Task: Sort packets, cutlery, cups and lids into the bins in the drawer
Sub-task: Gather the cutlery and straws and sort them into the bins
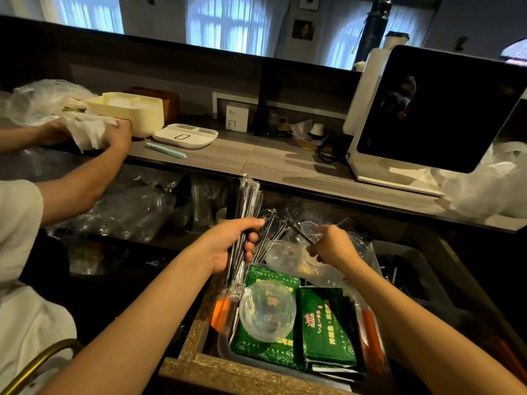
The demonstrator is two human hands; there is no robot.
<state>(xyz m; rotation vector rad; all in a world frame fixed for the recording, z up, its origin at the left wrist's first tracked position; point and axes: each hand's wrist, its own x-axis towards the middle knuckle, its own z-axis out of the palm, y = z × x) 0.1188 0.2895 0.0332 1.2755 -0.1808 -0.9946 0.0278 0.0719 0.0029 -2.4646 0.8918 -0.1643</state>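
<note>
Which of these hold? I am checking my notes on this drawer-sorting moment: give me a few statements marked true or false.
1. The left hand grips a bundle of long black wrapped sticks. True.
2. The right hand is idle and holds nothing. False: its fingers pinch one thin black stick.
3. A clear round plastic lid lies on the green printed packets in the wooden drawer. True.
4. The green printed packets sit on the grey wood-grain counter. False: they lie in the drawer.
5. A second person at the left handles white paper. True.
</note>
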